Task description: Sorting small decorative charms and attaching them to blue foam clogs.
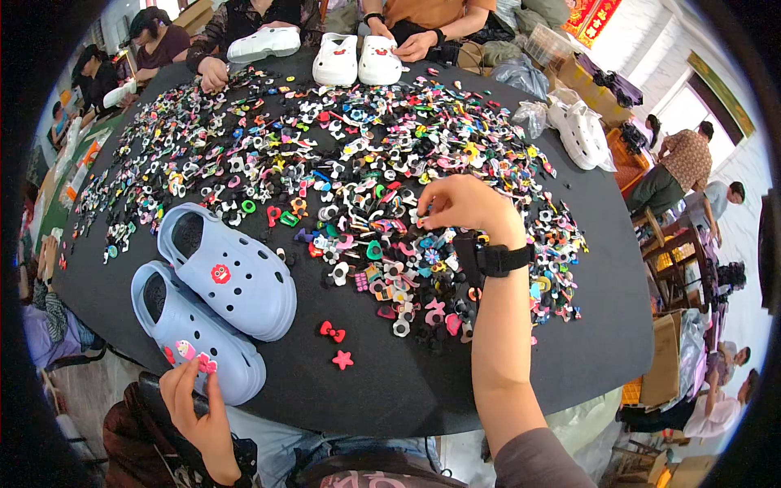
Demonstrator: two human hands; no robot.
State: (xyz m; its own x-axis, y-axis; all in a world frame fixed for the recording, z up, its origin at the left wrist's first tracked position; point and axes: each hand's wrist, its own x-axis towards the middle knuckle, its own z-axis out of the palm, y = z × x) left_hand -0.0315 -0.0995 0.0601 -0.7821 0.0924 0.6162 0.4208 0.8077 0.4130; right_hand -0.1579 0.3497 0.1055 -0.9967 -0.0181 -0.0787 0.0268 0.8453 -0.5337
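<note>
Two light blue clogs lie side by side at the table's left front, the nearer clog [236,382] and the farther clog [264,289]. My left hand [195,415] is closed, thumb and forefinger pinching a pink shoe charm [208,363] on the nearer clog. Beside it on that clog are a pink-and-white charm [185,349] and a small red one. The farther clog bears a round red charm [220,274]. Over the pile of shoe charms [390,268], my right hand [476,207] bends down with fingertips together; what they hold cannot be made out.
A red bow charm [331,331] and a pink star charm [342,359] lie apart on the black table [390,398]. Across it, other people handle white clogs [335,61]. Another white pair [582,134] stands at the right edge, near bags and boxes.
</note>
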